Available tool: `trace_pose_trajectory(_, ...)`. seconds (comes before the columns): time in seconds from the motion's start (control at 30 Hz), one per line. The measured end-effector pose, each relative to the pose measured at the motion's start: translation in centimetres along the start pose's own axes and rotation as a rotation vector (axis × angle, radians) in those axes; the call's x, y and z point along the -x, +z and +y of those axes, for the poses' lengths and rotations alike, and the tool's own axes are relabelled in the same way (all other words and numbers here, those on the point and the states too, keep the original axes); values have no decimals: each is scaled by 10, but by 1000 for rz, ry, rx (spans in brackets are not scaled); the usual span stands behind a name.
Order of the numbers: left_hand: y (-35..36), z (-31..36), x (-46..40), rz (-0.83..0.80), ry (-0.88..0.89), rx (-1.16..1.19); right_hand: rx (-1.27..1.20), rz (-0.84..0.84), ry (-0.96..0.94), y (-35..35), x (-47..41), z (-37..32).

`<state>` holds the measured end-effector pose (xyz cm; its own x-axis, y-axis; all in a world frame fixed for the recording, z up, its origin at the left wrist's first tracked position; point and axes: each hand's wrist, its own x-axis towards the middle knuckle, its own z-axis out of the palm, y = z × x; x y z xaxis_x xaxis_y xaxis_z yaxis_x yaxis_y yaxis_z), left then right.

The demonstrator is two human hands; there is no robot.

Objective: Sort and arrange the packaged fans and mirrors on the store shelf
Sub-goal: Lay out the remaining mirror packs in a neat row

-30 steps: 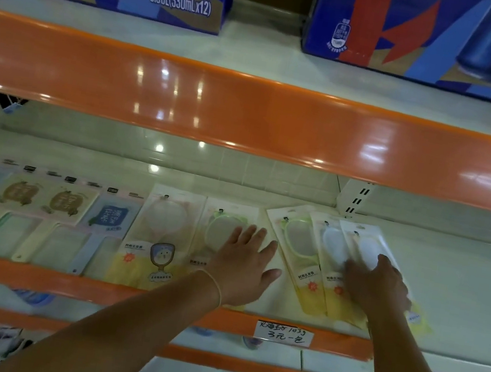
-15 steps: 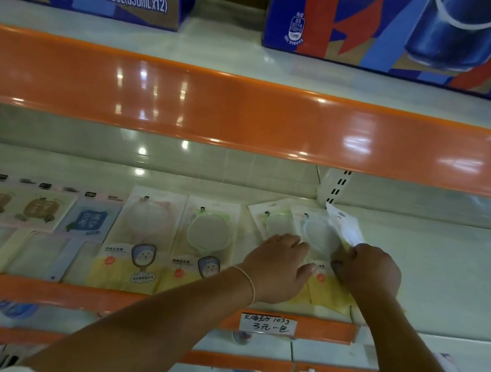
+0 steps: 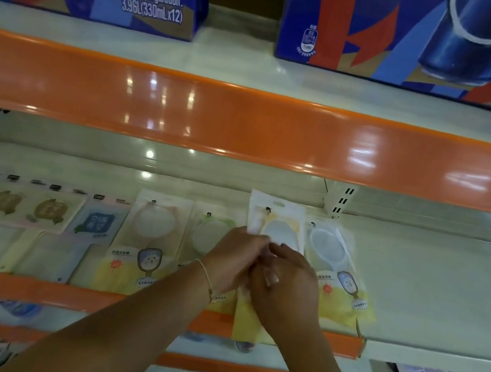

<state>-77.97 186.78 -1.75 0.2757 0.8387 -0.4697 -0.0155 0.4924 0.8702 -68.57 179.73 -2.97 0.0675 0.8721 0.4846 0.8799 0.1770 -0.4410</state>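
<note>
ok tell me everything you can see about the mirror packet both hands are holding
The held mirror packet is a clear glossy plastic sleeve with a white top bearing a hang slot, a pale oval mirror inside and a yellow lower part. It stands lifted, its bottom overhanging the orange shelf lip. The left hand and right hand grip its middle.

A shop: orange-edged shelves (image 3: 248, 121) carrying packaged goods and drink cartons (image 3: 425, 37).

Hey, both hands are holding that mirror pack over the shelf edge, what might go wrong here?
The held mirror pack hangs past the orange shelf lip; if the grip of the left hand or right hand loosens, it may drop. Setting it down could also nudge the white-rimmed mirror pack askew.
</note>
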Motion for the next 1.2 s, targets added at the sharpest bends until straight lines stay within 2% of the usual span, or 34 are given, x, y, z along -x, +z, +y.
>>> trace_pose_trajectory(0.03, -8, 0, 0, 25, 27, -36, -23, 31, 28, 3, 0, 0)
trace_pose_trajectory(0.1, -25, 2, 0, 33, 56, -57, -52, 71, 218, 4, -2, 3)
trace_pose_trajectory(0.17, -41, 3, 0, 48, 60, -45, -180, -70, 505, 0, -9, 8)
trace_pose_trajectory(0.23, -55, 3, -3, 112, 61, -67, -482, -238, 764, 3, -16, 9)
trace_pose_trajectory(0.27, -61, 2, -6, 131, 59, -76, -605, -271, 822, 9, -18, 11)
trace_pose_trajectory(0.43, -83, 3, -7, 182, 84, -154, -758, -237, 857, 36, -26, 13)
trace_pose_trajectory(0.63, -99, -14, 4, 315, 270, -621, -690, -172, 858, 64, -45, 16)
trace_pose_trajectory(0.77, -100, -21, 6, 299, 355, -928, -697, -171, 877, 80, -47, 14)
trace_pose_trajectory(0.97, -103, -23, 6, 285, 422, -1000, -590, -168, 833, 89, -49, 12)
trace_pose_trajectory(1.2, -104, -29, 3, 287, 415, -1045, -427, -195, 727, 87, -45, 10)
